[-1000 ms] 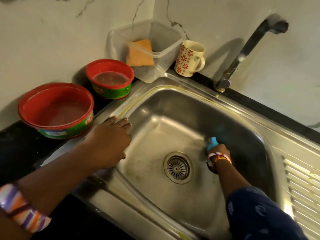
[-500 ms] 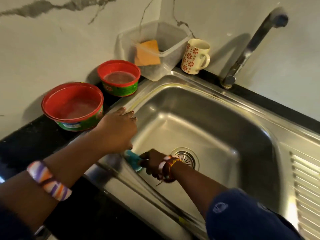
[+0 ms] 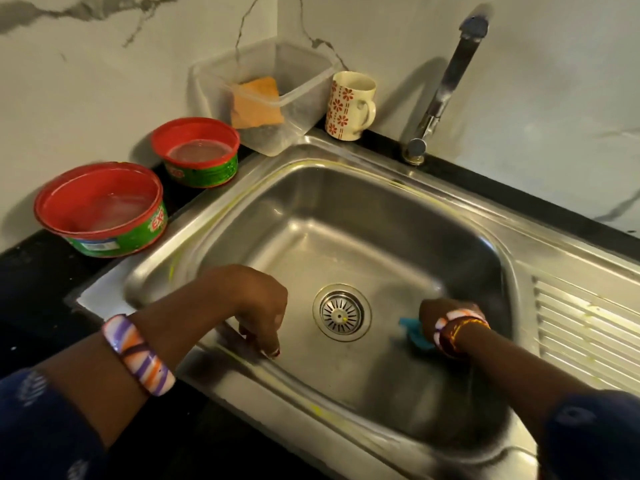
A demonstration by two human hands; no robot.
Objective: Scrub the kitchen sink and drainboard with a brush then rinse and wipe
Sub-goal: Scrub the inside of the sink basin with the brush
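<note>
— Right hand (image 3: 437,317) grips the blue brush (image 3: 414,336) on the sink (image 3: 346,216) bottom, right of the drain (image 3: 341,312).
— And left hand (image 3: 263,306)?
— Loosely curled, holding nothing, fingertips at the near rim.

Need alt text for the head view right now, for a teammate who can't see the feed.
A person's right hand holds a blue brush against the floor of a steel sink, right of the drain. The left hand rests on the near rim, holding nothing. The tap shows no water.

Dark blue patterned sleeves (image 3: 41,431), striped bangles (image 3: 138,355), perhaps thread on right wrist
</note>
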